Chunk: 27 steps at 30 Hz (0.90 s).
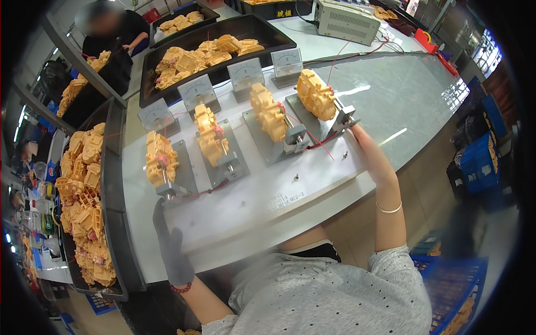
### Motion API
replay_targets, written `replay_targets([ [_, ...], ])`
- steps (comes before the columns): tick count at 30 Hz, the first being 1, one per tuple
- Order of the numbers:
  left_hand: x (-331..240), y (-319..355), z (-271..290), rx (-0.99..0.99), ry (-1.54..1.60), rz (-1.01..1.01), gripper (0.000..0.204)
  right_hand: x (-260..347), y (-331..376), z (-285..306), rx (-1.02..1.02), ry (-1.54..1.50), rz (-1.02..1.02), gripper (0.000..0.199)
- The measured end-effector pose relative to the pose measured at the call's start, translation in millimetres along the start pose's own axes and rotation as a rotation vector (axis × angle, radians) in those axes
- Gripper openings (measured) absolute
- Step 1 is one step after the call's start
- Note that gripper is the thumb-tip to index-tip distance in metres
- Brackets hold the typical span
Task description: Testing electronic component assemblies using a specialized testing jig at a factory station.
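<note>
Four metal test fixtures stand in a slanting row on a white board (262, 192), each holding a yellow plastic gearbox-like housing. My left hand (174, 254), in a dark grey glove, is at the near end of the leftmost clamp (172, 192), below its yellow housing (161, 158). Its fingers are stretched out, with the thumb apart. My bare right hand (365, 144) reaches the end of the rightmost clamp (345, 118), and its fingers close on it, partly hidden. That clamp's yellow housing (316, 95) sits just beyond. Two more housings (211, 135) (269, 113) sit between.
Behind the fixtures stand several clear-faced analogue meters (196, 94). Black trays (268, 33) (120, 223) heaped with yellow housings lie behind and left. A power supply (347, 21) stands at the back; red wires cross the table. A blue crate (452, 285) is at right. Another person (111, 33) sits far left.
</note>
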<state>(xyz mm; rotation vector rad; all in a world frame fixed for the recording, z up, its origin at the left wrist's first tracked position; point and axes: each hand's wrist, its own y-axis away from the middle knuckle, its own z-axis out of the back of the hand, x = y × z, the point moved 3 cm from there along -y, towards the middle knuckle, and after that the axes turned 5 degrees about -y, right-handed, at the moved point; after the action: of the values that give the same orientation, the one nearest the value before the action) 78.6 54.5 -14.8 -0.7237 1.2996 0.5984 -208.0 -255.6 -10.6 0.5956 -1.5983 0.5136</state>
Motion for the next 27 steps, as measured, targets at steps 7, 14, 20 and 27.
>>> replay_targets([
  [7,8,0,20,-0.212,-0.510,-0.158,0.062,53,2,-12,-0.205,0.564,0.500,0.067],
  [14,-18,8,0,-0.233,-0.695,-0.356,0.051,89,-30,-45,0.040,1.162,0.769,0.060],
  [20,-21,7,-14,-0.202,-0.766,-0.282,0.047,81,-39,-48,0.024,1.067,0.811,0.060],
  [27,-19,5,-13,-0.205,-0.752,-0.305,0.048,85,-40,-48,0.030,1.116,0.823,0.060],
])
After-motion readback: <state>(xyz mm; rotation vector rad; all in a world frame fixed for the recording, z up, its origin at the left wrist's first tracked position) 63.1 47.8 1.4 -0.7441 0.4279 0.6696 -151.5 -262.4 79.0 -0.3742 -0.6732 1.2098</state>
